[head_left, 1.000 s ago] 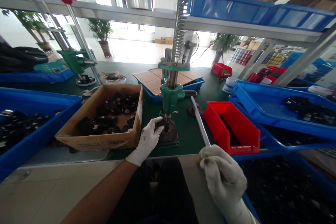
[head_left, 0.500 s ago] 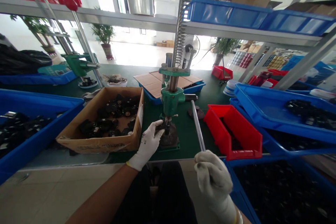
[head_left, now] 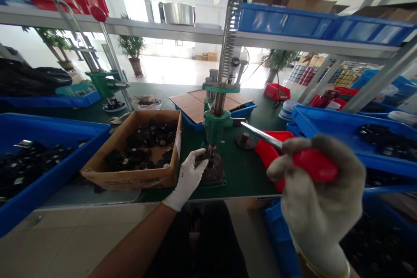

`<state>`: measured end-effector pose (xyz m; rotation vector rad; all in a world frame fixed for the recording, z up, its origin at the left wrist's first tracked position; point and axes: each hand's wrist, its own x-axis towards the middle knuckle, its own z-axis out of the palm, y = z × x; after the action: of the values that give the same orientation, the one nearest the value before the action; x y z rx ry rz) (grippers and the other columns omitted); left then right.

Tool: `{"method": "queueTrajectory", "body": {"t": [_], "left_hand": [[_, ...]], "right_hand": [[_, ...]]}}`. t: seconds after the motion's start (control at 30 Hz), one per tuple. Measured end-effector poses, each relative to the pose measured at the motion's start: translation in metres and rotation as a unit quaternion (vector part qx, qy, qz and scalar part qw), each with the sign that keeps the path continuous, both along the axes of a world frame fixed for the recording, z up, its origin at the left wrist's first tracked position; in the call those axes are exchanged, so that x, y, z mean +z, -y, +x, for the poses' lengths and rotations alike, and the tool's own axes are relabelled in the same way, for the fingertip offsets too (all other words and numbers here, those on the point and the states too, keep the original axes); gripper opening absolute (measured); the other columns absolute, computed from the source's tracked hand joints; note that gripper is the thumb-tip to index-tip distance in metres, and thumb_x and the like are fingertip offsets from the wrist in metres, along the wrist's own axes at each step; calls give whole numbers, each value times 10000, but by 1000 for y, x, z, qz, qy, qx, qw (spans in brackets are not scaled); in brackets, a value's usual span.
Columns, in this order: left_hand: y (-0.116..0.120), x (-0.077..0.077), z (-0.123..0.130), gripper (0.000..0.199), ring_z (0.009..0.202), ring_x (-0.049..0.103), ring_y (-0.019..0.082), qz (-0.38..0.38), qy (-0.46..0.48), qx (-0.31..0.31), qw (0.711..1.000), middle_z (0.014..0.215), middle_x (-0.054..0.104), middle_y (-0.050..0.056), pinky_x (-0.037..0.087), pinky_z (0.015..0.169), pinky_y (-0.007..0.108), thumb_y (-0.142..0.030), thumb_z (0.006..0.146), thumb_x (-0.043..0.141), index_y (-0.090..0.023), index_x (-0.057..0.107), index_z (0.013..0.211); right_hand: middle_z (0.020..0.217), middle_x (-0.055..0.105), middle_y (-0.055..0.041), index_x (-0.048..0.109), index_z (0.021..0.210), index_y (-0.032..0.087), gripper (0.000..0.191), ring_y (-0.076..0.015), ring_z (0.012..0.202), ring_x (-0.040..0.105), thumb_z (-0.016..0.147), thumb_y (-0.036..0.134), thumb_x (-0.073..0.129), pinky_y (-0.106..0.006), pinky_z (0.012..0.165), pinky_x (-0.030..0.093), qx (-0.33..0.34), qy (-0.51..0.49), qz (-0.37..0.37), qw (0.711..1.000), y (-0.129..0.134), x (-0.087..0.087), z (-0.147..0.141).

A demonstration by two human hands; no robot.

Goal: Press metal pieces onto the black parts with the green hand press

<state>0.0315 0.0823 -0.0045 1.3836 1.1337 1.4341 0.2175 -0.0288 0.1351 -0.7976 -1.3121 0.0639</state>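
In front of me stands a green arbor press [head_left: 215, 125] with a tall spring above its column. My left hand [head_left: 192, 173], in a white glove, pinches a small black part [head_left: 203, 156] at the foot of the press ram, over the base [head_left: 213, 173]. Much of that part is hidden by my fingers and the ram. My right hand [head_left: 321, 195], also gloved and a little blurred, wraps round the red knob [head_left: 315, 165] at the end of the press's steel lever [head_left: 262, 134]. The lever points out to the right and toward me.
Left of the press sits a cardboard box [head_left: 130, 178] of black parts, beside a blue tray [head_left: 94, 128] with more. A red bin [head_left: 267, 154] is partly behind my right hand. Blue trays [head_left: 312, 124] are stacked at right. A second press [head_left: 104, 83] stands at back left.
My right hand has risen and swung the lever up, so the red knob now shows. My left hand stays at the ram's foot. The view has shifted slightly.
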Motion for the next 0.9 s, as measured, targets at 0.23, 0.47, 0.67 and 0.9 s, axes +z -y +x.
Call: {"method": "queueTrajectory", "body": {"t": [0.23, 0.47, 0.67, 0.9], "left_hand": [[8, 9, 7, 337, 1001, 712, 202, -40, 135, 25, 990, 1054, 763, 69, 558, 973, 361, -264, 744, 795, -168, 704, 1054], [66, 10, 8, 482, 997, 696, 179, -130, 291, 31, 947, 1068, 745, 55, 550, 953, 298, -389, 683, 895, -183, 702, 1074], [118, 16, -18, 309, 1125, 659, 229, -104, 77, -50, 990, 1168, 689, 94, 547, 995, 341, -432, 914, 664, -230, 666, 1148], [148, 2, -76, 298, 1246, 614, 305, 9, -112, -13, 994, 1246, 694, 117, 499, 1076, 416, -448, 914, 649, -303, 708, 1167]], "right_hand": [[1346, 587, -89, 476, 1411, 239, 420, -117, 850, 686, 1009, 304, 579, -226, 637, 570, 88, 36, -93, 991, -109, 70, 4], [813, 686, -33, 674, 1035, 173, 238, -145, 673, 627, 891, 360, 700, -257, 591, 533, 58, 19, -292, 955, -52, -98, -41], [850, 700, -28, 639, 914, 208, 84, -158, 757, 665, 963, 199, 572, -270, 675, 509, 97, 173, -182, 963, -16, -130, -52], [828, 677, -23, 577, 974, 227, 65, -168, 667, 628, 990, 245, 517, -289, 590, 440, 145, 333, -80, 928, -1, -127, -60]]}}
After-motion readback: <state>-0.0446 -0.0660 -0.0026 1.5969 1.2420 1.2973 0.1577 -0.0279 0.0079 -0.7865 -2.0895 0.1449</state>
